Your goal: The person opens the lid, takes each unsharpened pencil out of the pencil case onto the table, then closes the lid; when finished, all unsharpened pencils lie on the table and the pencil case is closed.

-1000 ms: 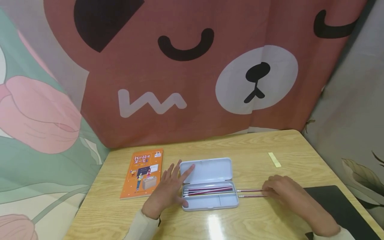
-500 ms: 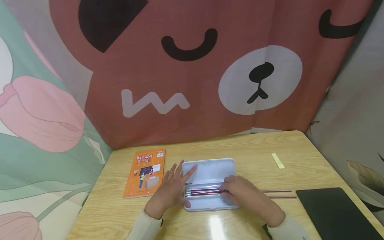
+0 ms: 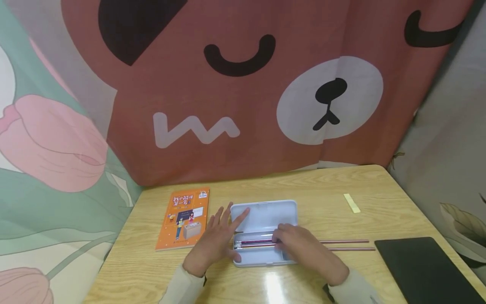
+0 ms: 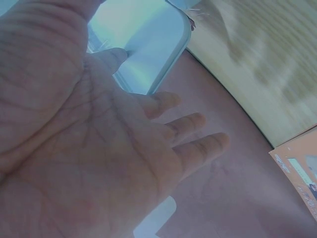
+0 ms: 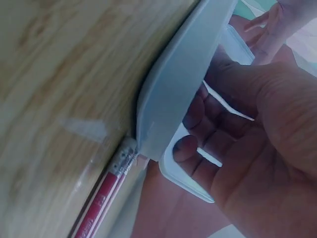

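A light blue pencil case lies with its lid raised, holding several pencils in its back compartment. My left hand spreads its fingers at the case's left end. Its thumb rests on the front left corner and its index finger lies against the lid. My right hand reaches into the right half with curled fingers at the pencils; its fingertips are partly hidden but seem to pinch a pencil. On the table right of the case lie two pencils, one showing its eraser end in the right wrist view.
An orange book lies left of the case on the wooden table. A yellow strip lies at the back right and a black flat board at the right. A bear-print curtain hangs behind.
My right hand has let go of the two pencils on the table, come left into the case, and shifted slightly further left among the pencils. The left hand has kept its place.
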Demonstrator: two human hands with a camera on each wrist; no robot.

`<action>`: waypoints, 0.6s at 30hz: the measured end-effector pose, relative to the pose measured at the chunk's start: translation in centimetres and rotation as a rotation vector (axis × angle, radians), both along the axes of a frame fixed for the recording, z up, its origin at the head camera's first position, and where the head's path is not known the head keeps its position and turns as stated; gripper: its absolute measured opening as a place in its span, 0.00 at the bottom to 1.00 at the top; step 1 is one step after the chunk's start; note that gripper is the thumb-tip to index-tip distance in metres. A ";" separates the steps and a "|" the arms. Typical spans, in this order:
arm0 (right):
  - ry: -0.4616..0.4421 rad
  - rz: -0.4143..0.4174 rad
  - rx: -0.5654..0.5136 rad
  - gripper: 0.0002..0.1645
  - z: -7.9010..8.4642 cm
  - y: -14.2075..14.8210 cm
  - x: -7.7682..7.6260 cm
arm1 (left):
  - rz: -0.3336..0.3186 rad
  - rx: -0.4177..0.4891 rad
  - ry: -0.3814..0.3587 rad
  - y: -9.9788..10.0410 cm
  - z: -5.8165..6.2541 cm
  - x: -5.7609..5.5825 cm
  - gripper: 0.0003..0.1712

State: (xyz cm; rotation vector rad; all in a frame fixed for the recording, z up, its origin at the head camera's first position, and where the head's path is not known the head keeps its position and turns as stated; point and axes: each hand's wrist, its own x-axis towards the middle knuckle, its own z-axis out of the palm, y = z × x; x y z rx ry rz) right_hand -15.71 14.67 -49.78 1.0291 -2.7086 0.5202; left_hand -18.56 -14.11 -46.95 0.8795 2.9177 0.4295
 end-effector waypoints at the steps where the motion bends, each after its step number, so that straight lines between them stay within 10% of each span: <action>1: -0.011 0.009 -0.024 0.06 0.0 0.1 0.0 | -0.001 0.002 -0.001 0.0 -0.1 0.0 0.80; 18: 0.085 0.024 -0.142 0.14 2.4 5.8 1.3 | 0.002 0.002 -0.020 0.1 0.1 0.0 0.80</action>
